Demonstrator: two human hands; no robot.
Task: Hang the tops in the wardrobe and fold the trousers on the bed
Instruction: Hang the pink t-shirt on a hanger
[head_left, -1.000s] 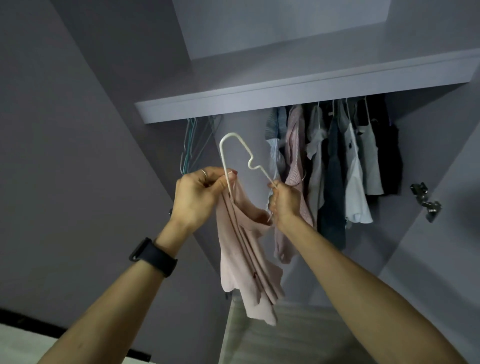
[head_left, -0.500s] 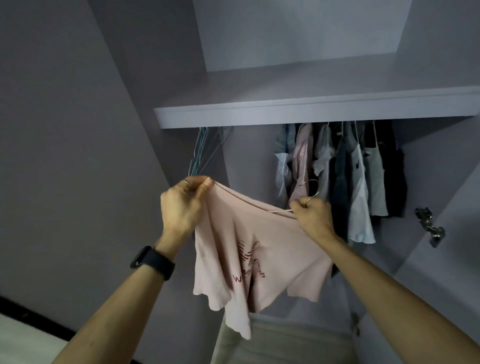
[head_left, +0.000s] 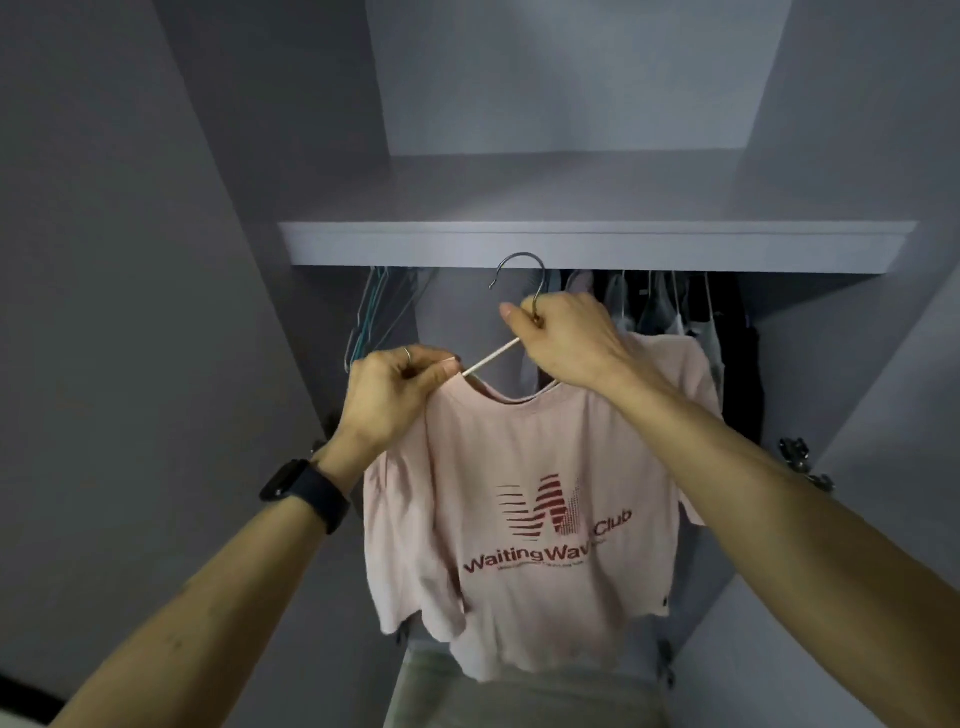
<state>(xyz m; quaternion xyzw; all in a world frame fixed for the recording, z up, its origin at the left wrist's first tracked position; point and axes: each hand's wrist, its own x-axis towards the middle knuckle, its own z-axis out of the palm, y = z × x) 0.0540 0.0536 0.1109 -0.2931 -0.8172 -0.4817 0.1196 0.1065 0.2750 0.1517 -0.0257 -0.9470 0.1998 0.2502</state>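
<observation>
Head view: the pink T-shirt hangs in the centre of the frame, in front of the open wardrobe, its printed front facing the camera with a red striped logo and the words "Waiting Wave Club". It sits on a hanger whose pale arm shows bare between the two hands, while a metal hook rises just above the right hand, its top overlapping the front edge of the shelf. I cannot tell whether the hook is on a rail.

The right hand, centre of the frame and a little above the shirt's neckline, is curled round the base of the hook, thumb pointing left. Its forearm crosses the shirt's right shoulder down to the lower right corner.

The left hand, lower and to the left, pinches the shirt's collar edge at the hanger's arm between thumb and bent fingers. A ring sits on one finger and a dark watch on the wrist.

Under the shelf, on the left, a bunch of thin teal hangers hangs bare. On the right, behind the shirt and right hand, are dark and pale hung clothes. A metal hinge shows at the right edge of the wardrobe opening.
</observation>
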